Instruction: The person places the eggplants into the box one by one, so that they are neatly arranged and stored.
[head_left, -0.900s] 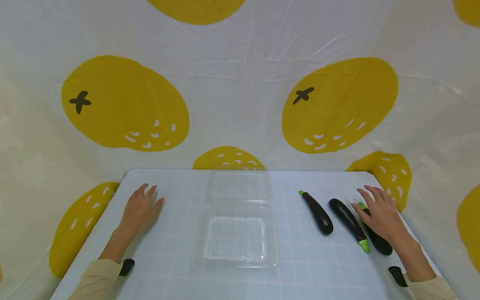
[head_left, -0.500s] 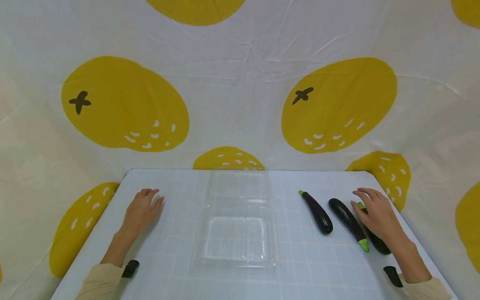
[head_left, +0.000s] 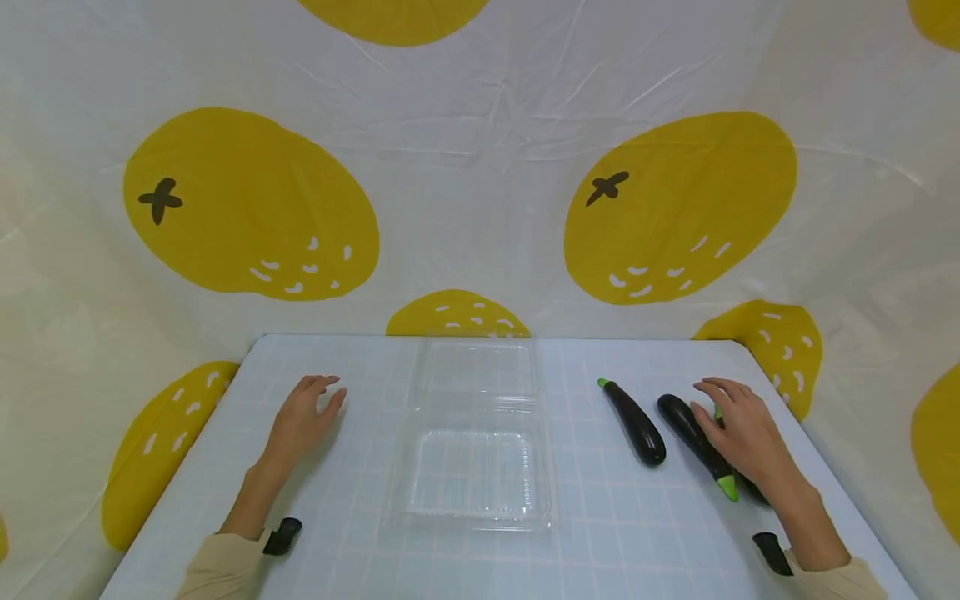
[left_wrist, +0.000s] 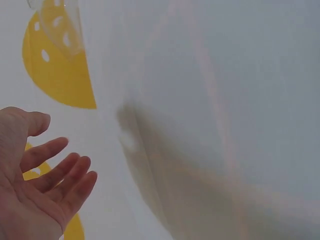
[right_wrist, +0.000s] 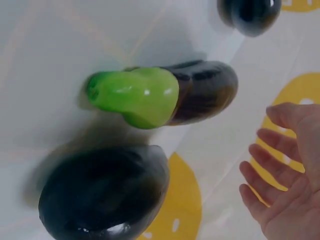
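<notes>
- Clear box (head_left: pixel 472 479): unfolded, nothing inside.
- Three eggplants (head_left: pixel 692 437): all remain right of box.
- Left hand (head_left: pixel 303 423) left of box, right hand (head_left: pixel 742 432) near eggplants; both loose, holding nothing.

Soft, dim light; a broad, blurred shadow (left_wrist: pixel 185 195) on the table (left_wrist: pixel 270 100) in the left wrist view; small glints on the eggplants (head_left: pixel 634 423); wrist views greyer, softer than the head's.
</notes>
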